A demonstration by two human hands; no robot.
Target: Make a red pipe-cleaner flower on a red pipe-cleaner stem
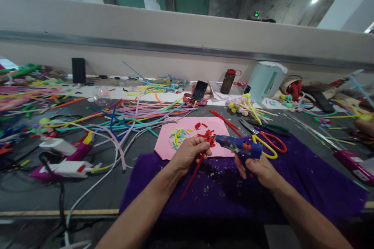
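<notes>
My left hand [193, 151] pinches a red pipe cleaner [191, 181] whose long end points down toward me. Just past the fingertips is a cluster of short red pieces [209, 135]; how much of it is joined to the stem I cannot tell. My right hand [258, 167] grips a blue hot glue gun [238, 144] with a small red light on its side. The gun's nozzle points left, close to the red pieces. Beneath lies a pink sheet [163, 146] bearing short yellow, white and green cut pieces [177, 137], over a purple cloth [216, 198].
Scissors with red and yellow handles [273, 144] lie right of the sheet. Long pipe cleaners [146, 111] spread leftward, near power strips with cables [76, 151]. A phone [199, 90], a red-capped bottle [228, 81] and a pale kettle [264, 81] stand behind. Another person's hand [365, 126] shows far right.
</notes>
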